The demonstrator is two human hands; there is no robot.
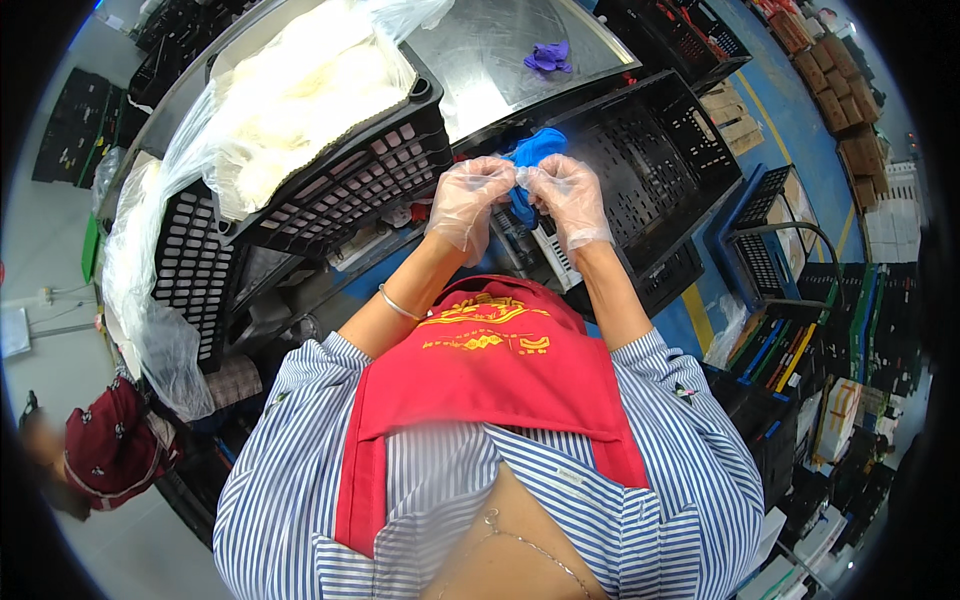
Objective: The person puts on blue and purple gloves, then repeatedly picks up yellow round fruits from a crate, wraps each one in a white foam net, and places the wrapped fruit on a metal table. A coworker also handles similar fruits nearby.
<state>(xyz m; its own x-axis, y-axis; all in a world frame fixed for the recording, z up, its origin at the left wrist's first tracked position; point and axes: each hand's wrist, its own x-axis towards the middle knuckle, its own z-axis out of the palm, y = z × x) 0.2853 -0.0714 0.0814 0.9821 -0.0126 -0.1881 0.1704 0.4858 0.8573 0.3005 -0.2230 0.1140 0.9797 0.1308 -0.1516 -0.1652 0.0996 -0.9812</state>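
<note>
My left hand and my right hand wear loose clear plastic gloves and meet at the fingertips in front of my chest. Between them they pinch a small bit of clear plastic film. Right behind the fingers is a crumpled bright blue item, perhaps a glove; one part shows above the hands and another hangs below. Whether the fingers also grip it, I cannot tell. Beside my left hand stands a black perforated crate, lined with plastic and heaped with pale cream-coloured contents.
An open black crate lies right of my hands. On the steel table ahead is a crumpled purple glove. Stacked crates and a blue-framed cart stand at right. Another person is at far left.
</note>
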